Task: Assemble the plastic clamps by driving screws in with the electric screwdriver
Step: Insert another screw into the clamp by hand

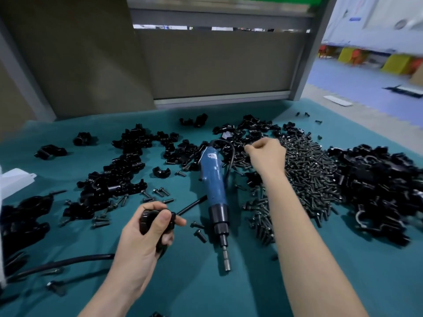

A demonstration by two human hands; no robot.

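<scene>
My left hand point(146, 234) grips a black plastic clamp point(148, 221) low over the green table cover point(229, 291), thumb across its top. The blue electric screwdriver point(214, 188) lies on the cover between my arms, its bit pointing toward me. My right hand point(266, 154) reaches past the screwdriver to the edge of the heap of black screws point(309, 177), with its fingers curled. What those fingers hold is hidden. Loose clamp halves point(119, 179) lie spread to the left.
A big pile of black clamp parts point(384, 186) fills the right side. Loose screws point(160, 193) are scattered near the middle. A black cable point(59, 264) runs along the lower left. A grey partition point(217, 65) stands behind the table.
</scene>
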